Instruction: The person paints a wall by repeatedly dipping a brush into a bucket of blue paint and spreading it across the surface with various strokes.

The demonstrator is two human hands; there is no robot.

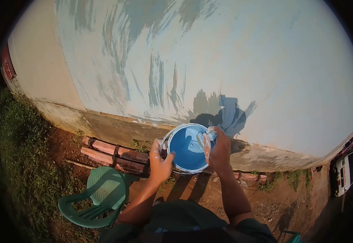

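My left hand (160, 161) is closed on the left rim of a round bucket (189, 170), its thumb over the edge. Blue paint (186, 156) lies inside, partly sunlit and partly shaded. At the right rim, my right hand (219, 150) is closed around a pale, paint-smeared tool (203, 141); its shape is mostly hidden by the fingers. White smears mark the fingers of both hands. Just beyond the bucket rises a wall (265, 89) with pale blue paint and darker grey-blue brush-like streaks (156, 81).
A green plastic chair (107, 188) stands at lower left. Reddish posts (115, 158) lie along the wall's foot. Low plants (22, 162) cover the left ground, with bare soil (261, 202) to the right. A white vehicle (346, 172) is at far right.
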